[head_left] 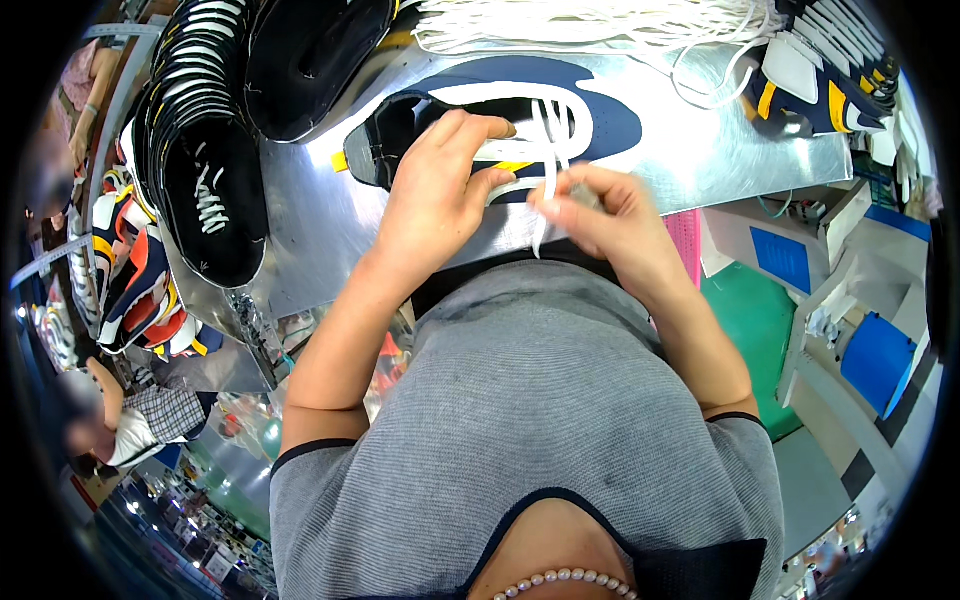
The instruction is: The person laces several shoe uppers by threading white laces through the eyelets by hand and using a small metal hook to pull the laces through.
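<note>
A navy, white and grey shoe upper (612, 122) with a yellow heel tab lies on its side on the metal table, toe to the right. My left hand (440, 180) grips it by the white lacing edge near the collar, index finger over the opening and thumb on the near side. White shoelace (548, 150) strands cross the front of the opening. Just to the right, my right hand (605, 210) is closed with thumb and index finger pinched on the lace, whose loose end hangs toward me. Slight motion blurs the right fingers.
A bundle of white laces (590, 25) lies along the far side. Nested dark uppers (210, 200) stand at the left, with another black piece (310, 70) beside them. More uppers (825, 75) are stacked far right. Below the table's right edge sits a white bin (770, 240). People work at left.
</note>
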Demonstrator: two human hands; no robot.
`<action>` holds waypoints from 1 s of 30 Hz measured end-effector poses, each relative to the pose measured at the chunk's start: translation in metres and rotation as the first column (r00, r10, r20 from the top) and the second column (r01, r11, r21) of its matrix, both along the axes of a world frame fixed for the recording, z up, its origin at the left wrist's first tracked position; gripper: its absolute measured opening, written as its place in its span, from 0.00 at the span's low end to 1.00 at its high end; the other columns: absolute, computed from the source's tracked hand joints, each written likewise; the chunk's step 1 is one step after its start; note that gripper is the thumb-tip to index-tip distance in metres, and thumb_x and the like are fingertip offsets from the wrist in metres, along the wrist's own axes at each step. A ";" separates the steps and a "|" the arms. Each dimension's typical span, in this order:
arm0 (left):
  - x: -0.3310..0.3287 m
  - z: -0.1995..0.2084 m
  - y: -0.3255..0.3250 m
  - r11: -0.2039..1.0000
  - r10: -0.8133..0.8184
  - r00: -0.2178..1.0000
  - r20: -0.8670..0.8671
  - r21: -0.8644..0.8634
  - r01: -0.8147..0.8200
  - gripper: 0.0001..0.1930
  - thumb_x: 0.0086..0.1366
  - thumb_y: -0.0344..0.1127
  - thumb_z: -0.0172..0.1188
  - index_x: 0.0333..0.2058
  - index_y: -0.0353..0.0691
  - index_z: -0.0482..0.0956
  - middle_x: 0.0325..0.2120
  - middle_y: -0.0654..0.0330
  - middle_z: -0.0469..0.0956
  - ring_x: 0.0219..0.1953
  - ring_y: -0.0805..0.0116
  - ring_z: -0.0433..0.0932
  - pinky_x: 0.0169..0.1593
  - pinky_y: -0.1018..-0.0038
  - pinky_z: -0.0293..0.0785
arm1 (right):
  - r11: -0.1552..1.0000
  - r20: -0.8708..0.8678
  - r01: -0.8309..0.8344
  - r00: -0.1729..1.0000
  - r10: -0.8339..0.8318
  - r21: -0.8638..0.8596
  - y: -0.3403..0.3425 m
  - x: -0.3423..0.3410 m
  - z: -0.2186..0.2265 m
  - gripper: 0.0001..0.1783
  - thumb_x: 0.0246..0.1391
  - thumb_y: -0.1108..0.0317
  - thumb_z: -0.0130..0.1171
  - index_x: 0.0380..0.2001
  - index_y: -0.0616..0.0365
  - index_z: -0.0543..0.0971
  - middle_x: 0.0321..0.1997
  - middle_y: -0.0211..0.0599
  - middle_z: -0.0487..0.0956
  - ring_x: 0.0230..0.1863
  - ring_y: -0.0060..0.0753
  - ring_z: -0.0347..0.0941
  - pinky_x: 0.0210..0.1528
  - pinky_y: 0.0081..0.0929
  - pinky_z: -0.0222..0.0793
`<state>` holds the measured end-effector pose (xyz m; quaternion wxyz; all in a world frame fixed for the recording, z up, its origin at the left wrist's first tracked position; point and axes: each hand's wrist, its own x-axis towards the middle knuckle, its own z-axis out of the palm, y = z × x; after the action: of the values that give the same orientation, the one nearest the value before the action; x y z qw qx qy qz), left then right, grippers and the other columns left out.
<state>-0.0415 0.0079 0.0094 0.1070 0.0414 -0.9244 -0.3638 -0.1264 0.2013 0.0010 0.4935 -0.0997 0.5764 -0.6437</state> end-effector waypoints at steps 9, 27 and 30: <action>-0.001 0.006 -0.004 0.983 0.050 0.983 0.179 0.168 -0.081 0.18 0.59 0.38 0.70 0.43 0.35 0.78 0.40 0.49 0.80 0.43 0.49 0.80 0.46 0.64 0.75 | 0.911 -0.185 0.353 0.901 -0.393 -0.215 -0.048 -0.013 -0.023 0.08 0.58 0.68 0.67 0.36 0.61 0.85 0.27 0.17 0.77 0.26 0.08 0.64 0.27 0.13 0.57; -0.004 -0.007 0.006 0.985 0.170 0.985 -0.020 0.016 -0.170 0.14 0.56 0.36 0.74 0.36 0.35 0.80 0.32 0.54 0.83 0.33 0.61 0.83 0.38 0.71 0.76 | 0.983 -0.684 0.106 0.729 0.025 0.149 -0.003 0.005 -0.007 0.09 0.64 0.67 0.58 0.38 0.62 0.71 0.25 0.42 0.80 0.26 0.38 0.80 0.31 0.33 0.71; -0.002 -0.008 0.006 0.990 0.136 0.990 -0.020 0.031 -0.136 0.17 0.55 0.33 0.74 0.39 0.34 0.78 0.33 0.54 0.83 0.33 0.60 0.83 0.38 0.70 0.77 | 0.981 -0.692 0.076 0.719 0.069 0.176 -0.007 -0.001 -0.007 0.08 0.64 0.68 0.58 0.36 0.62 0.72 0.23 0.40 0.80 0.26 0.37 0.80 0.31 0.32 0.72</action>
<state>-0.0433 0.0143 0.0016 0.1410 0.1019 -0.9127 -0.3698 -0.1275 0.1945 -0.0063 0.2473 -0.2845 0.7787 -0.5015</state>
